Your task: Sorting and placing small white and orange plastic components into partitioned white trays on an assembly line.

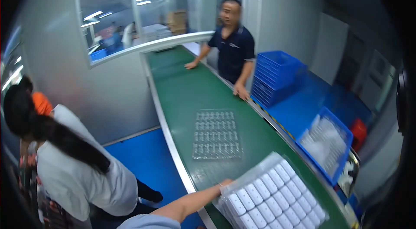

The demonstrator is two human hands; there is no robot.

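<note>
Clear plastic tray [252, 172], white rounded blocks [272, 208]; my left grip [225, 183] ten o'clock, likely steadying; closure hidden, can't tell.

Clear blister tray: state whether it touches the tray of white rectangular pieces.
Apart: the head view shows a strip of green conveyor between the clear blister tray and the tray of white rectangular pieces.

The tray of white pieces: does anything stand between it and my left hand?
Nothing visible does. Your left hand is right at the left edge of the tray of white pieces, its fingers mostly hidden there. The clear plastic tray lies farther up the green belt, not between them.
</note>
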